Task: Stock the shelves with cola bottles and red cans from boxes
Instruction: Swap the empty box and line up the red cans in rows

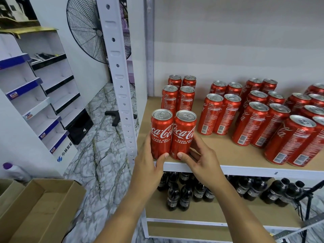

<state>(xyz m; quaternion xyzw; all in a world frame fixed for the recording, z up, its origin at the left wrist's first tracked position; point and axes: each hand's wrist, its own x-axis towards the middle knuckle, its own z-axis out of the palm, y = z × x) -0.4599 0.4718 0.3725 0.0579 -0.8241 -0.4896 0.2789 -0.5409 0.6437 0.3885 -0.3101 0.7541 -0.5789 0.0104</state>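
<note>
Two red cans stand side by side at the front left corner of the upper shelf [228, 151]. My left hand [149, 162] grips the left can [161, 134], thumb on its lower front. My right hand [201, 158] grips the right can [183, 134] the same way. Behind them stand two more pairs of red cans [178, 99]. Several rows of red cans [259, 116] fill the shelf to the right. On the lower shelf stand several dark cola bottles [178, 195].
An open cardboard box [35, 207] sits on the floor at lower left. A white shelf upright [121, 85] stands just left of the cans. A black fan [91, 30] and white display racks [43, 95] are at the left. A black tripod [308, 199] stands at lower right.
</note>
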